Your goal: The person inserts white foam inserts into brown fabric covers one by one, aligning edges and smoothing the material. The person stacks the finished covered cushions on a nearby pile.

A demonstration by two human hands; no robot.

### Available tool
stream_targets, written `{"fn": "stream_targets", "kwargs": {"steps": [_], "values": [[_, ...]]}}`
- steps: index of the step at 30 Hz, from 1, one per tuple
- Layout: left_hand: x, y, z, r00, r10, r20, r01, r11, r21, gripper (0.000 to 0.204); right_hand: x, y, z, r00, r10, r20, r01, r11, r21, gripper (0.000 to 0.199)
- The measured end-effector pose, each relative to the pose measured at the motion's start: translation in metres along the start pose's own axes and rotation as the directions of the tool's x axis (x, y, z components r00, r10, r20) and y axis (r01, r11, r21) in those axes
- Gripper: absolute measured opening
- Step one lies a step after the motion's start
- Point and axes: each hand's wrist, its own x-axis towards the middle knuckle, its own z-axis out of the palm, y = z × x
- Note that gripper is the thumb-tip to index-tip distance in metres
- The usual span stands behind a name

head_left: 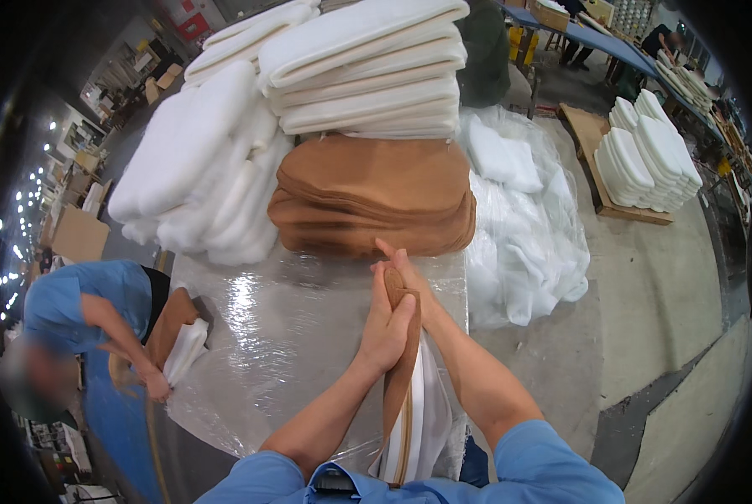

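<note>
Between my hands runs a long brown fabric cover (402, 370), with a zipper-like strip and white material along its side. It stands on edge and reaches back toward my chest. My left hand (386, 328) wraps around its left side, thumb over the top. My right hand (411, 275) presses on its far end from the right, with one finger stretched forward; its palm is partly hidden behind the cover. Just beyond my fingertips lies a stack of brown fabric pieces (376, 176) with rounded ends.
Folded white padding (363, 67) is piled behind the brown stack, with more white padding (187, 143) at left. Clear plastic covers the table (283, 336). A plastic bag of white stuff (527, 244) stands right. A co-worker in blue (99, 311) bends at left. White pads sit on a pallet (644, 215).
</note>
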Motion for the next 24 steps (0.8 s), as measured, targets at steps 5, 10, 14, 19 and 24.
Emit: {"fn": "stream_targets", "kwargs": {"steps": [5, 10, 14, 19, 24], "values": [[-0.014, 0.016, -0.019, 0.997, -0.074, 0.031, 0.072, 0.995, 0.072, 0.087, -0.017, 0.005, 0.005, 0.993, -0.081, -0.083, 0.056, 0.960, -0.274, 0.077], [-0.078, 0.104, -0.015, 0.972, 0.236, 0.012, -0.236, 0.970, 0.060, 0.087, -0.067, -0.106, 0.029, 0.903, -0.420, -0.095, 0.403, 0.902, -0.156, 0.081], [-0.154, 0.158, -0.009, 0.798, 0.596, 0.087, -0.601, 0.781, 0.171, 0.090, -0.125, -0.186, 0.065, 0.875, -0.482, -0.038, 0.472, 0.868, -0.153, 0.085], [-0.189, 0.128, -0.009, 0.847, 0.509, 0.152, -0.524, 0.848, 0.078, 0.096, -0.166, -0.192, 0.091, 0.813, -0.580, -0.044, 0.536, 0.777, -0.330, 0.088], [-0.220, 0.128, -0.001, 0.836, 0.544, 0.076, -0.549, 0.831, 0.088, 0.090, -0.185, -0.168, 0.097, 0.760, -0.639, -0.120, 0.593, 0.757, -0.275, 0.086]]}}
